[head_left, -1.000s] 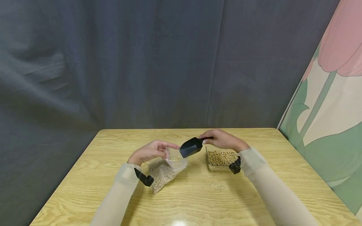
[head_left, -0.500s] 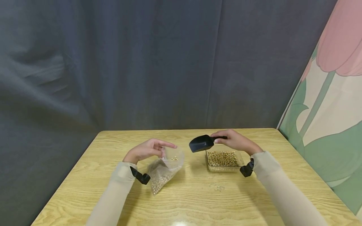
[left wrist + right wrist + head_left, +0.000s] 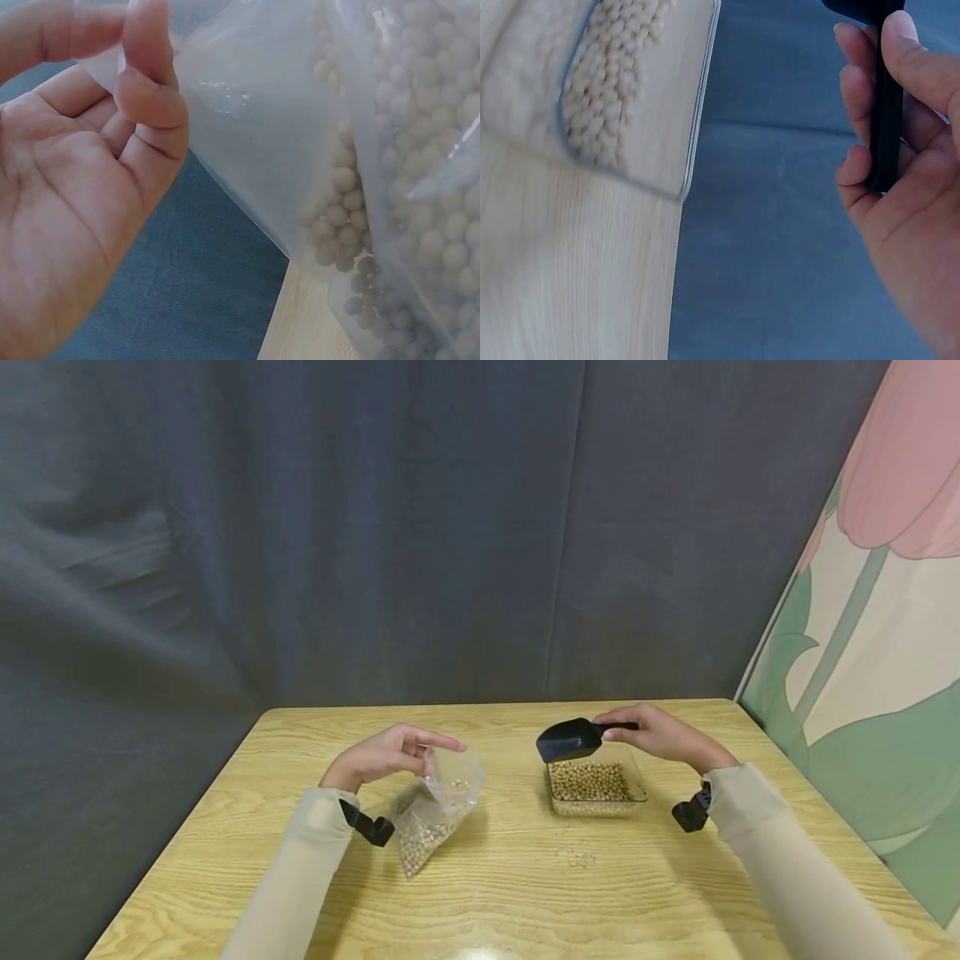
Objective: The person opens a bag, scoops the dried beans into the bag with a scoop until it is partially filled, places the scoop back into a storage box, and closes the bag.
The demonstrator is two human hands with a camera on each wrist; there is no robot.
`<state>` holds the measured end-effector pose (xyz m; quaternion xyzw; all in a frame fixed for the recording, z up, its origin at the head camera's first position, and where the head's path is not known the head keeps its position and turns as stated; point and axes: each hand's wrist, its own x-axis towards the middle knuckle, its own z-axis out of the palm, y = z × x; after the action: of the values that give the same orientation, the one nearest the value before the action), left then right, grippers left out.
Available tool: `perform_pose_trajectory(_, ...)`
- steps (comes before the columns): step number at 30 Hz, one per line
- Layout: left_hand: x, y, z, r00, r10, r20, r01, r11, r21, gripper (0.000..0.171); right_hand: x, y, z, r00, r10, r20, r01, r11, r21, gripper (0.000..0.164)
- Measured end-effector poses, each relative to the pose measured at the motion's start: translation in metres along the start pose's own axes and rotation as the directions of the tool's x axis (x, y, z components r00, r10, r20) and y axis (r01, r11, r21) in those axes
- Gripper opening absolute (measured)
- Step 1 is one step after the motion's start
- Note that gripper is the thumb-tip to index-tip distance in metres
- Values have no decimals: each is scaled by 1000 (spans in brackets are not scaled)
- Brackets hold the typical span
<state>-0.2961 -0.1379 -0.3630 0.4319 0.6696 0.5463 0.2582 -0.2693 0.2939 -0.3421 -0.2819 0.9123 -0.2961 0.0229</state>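
Observation:
My left hand (image 3: 382,755) pinches the rim of a clear plastic bag (image 3: 442,810) between thumb and fingers and holds its mouth open. Round, pale dried beans, much like soybeans (image 3: 345,217), fill the lower part of the bag, which leans on the table. My right hand (image 3: 656,732) grips the handle of a black scoop (image 3: 570,741), fingers wrapped round it in the right wrist view. The scoop is held over the back left of a clear rectangular container (image 3: 596,810) with more of the beans (image 3: 588,781) in it.
The light wooden table (image 3: 510,893) ends at a dark curtain (image 3: 420,543) behind. A small clump of thin, pale loops (image 3: 577,858) lies in front of the container. At the right stands a wall painted with a tulip (image 3: 892,468).
My right hand has carried the scoop rightward, away from the bag and over the container. My left hand has shifted slightly left, still holding the bag's rim.

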Motion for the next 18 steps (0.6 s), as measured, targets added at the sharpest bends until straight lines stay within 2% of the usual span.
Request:
perform_pose_trajectory(9,0,-2,2,1000,-9,13,9,1000,8,52,-20,13,-19,999,29,22,-27,995,-95,37)
perform_pose_trajectory(18,2,-5,5,999,-7,32,7,1000,-7,53,-32,7,-41,998,24,59,-9,969,-247,35)
